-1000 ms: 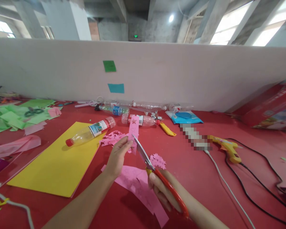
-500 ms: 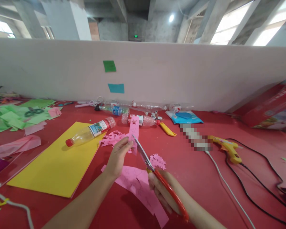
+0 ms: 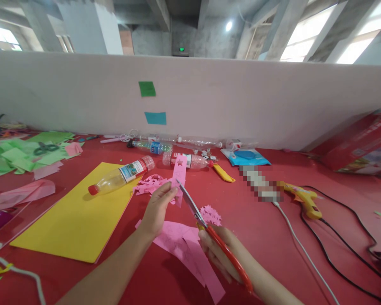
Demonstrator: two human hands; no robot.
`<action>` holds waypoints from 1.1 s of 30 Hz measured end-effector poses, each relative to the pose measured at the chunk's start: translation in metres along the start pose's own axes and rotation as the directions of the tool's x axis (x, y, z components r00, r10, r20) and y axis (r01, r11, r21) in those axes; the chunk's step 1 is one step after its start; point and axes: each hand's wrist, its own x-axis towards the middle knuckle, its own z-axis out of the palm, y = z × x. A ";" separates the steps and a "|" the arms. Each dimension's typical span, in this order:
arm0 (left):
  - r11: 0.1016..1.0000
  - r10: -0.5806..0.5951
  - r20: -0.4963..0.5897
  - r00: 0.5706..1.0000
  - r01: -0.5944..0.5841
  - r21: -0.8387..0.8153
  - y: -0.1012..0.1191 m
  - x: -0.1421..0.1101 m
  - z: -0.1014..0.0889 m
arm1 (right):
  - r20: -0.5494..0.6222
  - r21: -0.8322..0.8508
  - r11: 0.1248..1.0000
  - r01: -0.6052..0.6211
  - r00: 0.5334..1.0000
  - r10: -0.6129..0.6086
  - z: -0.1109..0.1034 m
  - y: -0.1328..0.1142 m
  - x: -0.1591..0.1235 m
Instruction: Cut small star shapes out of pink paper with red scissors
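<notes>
Between the thumb and fingers of my left hand (image 3: 158, 207) is a narrow strip of pink paper (image 3: 179, 173), held upright, with a star-shaped hole near its top. My right hand (image 3: 217, 250) grips red-handled scissors (image 3: 195, 207), their blade tips at the strip just above my left fingertips. Below my hands lies a larger pink sheet (image 3: 184, 250) with faint lines drawn on it. A small heap of pink cut-out stars (image 3: 211, 215) sits beyond the scissors. More pink scraps (image 3: 152, 185) are piled behind my left hand.
A clear bottle (image 3: 122, 174) lies across yellow sheets (image 3: 70, 220) at left. Behind the strip is another bottle (image 3: 197, 161), near a yellow cutter (image 3: 224, 173). On the right are a glue gun (image 3: 301, 199) with a black cord and a blue wipes pack (image 3: 246, 156). Green paper (image 3: 15, 154) covers the far left.
The scissor blades have closed slightly at the strip, and the right-hand fingers have shifted a little on the handles. The left hand keeps its place. The whole view has tilted very slightly.
</notes>
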 end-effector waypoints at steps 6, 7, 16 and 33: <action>1.000 0.000 -0.030 1.000 -0.001 -0.022 0.004 0.002 -0.002 | 0.015 0.061 0.996 -0.059 0.998 0.058 -0.001 0.007 0.000; 1.000 0.015 -0.027 1.000 -0.016 -0.013 0.005 0.002 -0.003 | 0.017 0.073 0.995 -0.064 0.998 0.063 -0.001 0.008 0.001; 0.996 0.080 -0.152 0.985 -0.075 0.042 0.006 0.010 -0.011 | 0.075 0.018 0.998 -0.053 0.996 0.051 -0.006 0.004 0.003; 0.985 0.082 0.021 0.996 -0.085 0.149 0.011 0.016 -0.024 | 0.085 0.079 0.990 -0.114 0.991 0.107 -0.009 0.003 0.003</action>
